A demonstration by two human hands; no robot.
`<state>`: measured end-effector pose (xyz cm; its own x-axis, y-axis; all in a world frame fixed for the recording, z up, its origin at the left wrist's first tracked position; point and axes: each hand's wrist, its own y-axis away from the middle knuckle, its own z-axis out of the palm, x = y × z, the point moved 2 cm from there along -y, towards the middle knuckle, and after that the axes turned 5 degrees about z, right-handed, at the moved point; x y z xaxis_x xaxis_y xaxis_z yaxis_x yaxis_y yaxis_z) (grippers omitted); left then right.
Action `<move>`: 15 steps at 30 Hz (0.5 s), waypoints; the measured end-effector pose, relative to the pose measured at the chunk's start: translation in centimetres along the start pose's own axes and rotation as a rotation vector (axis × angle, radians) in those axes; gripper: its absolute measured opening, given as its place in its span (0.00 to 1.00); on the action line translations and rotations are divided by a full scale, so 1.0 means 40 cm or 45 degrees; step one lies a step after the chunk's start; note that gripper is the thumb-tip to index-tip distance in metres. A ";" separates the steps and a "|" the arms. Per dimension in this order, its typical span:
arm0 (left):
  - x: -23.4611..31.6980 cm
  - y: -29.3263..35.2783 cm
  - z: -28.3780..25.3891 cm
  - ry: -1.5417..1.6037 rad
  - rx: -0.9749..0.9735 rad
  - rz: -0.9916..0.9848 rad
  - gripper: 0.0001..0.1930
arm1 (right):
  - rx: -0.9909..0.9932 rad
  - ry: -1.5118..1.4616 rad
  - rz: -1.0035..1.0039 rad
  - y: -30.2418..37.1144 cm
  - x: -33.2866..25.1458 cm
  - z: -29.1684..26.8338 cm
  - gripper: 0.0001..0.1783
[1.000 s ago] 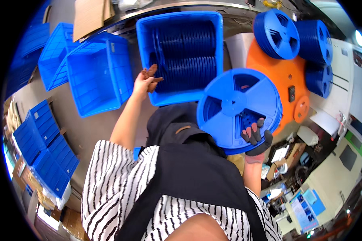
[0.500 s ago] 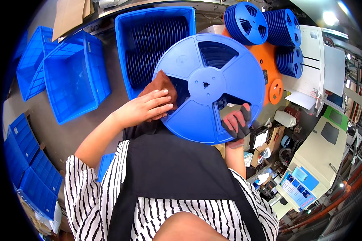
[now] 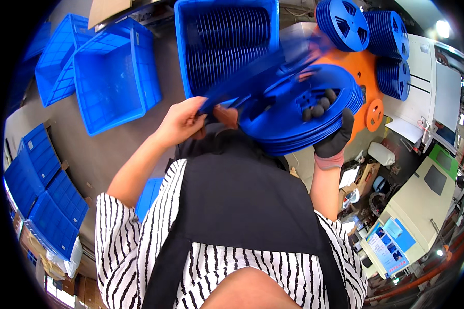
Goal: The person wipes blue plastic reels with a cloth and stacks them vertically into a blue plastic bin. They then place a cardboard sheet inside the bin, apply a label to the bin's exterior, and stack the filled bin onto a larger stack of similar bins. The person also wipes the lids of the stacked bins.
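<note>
1. Head view: a tilted blue reel (image 3: pixel 252 72) is held up on the near side of the reel-filled crate (image 3: pixel 182 56), in front of a dark apron (image 3: pixel 247 201).
2. Bare left hand (image 3: pixel 183 121), just off the crate's near left corner, closes on the reel's edge, a brown cloth (image 3: pixel 228 116) bunched beside the same grip.
3. Gloved right hand (image 3: pixel 334 140) supports a stack of reels (image 3: pixel 288 119) near and to the right of the crate, its curled fingers showing in an opening of the uppermost one.
4. Farther right of the crate, more reels (image 3: pixel 388 33) stand beside an orange disc (image 3: pixel 353 61).
5. From where I stand, the risk is a slip: one edge shared with cloth could let the tilted reel twist and strike the stack, while uneven weight on one palm could send the stack sliding.
6. Blur hides whether reel and stack touch.
</note>
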<state>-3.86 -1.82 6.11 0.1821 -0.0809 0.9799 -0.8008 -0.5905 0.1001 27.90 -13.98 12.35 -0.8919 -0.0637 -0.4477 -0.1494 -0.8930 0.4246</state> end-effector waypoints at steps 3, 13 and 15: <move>-0.067 0.043 -0.020 0.833 0.372 -0.294 0.17 | -0.043 0.017 0.062 0.024 0.002 -0.065 0.29; -0.191 0.069 -0.057 1.506 0.514 -0.458 0.22 | 0.072 -0.083 0.040 0.073 0.018 -0.133 0.25; -0.218 0.071 -0.061 1.405 0.586 -0.482 0.23 | 0.130 -0.120 0.004 0.072 0.022 -0.132 0.25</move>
<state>-9.11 -0.83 -1.73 -0.3955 0.7381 0.5466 -0.4887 -0.6730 0.5552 28.94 -18.97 9.02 -0.9278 -0.0202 -0.3725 -0.1847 -0.8427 0.5057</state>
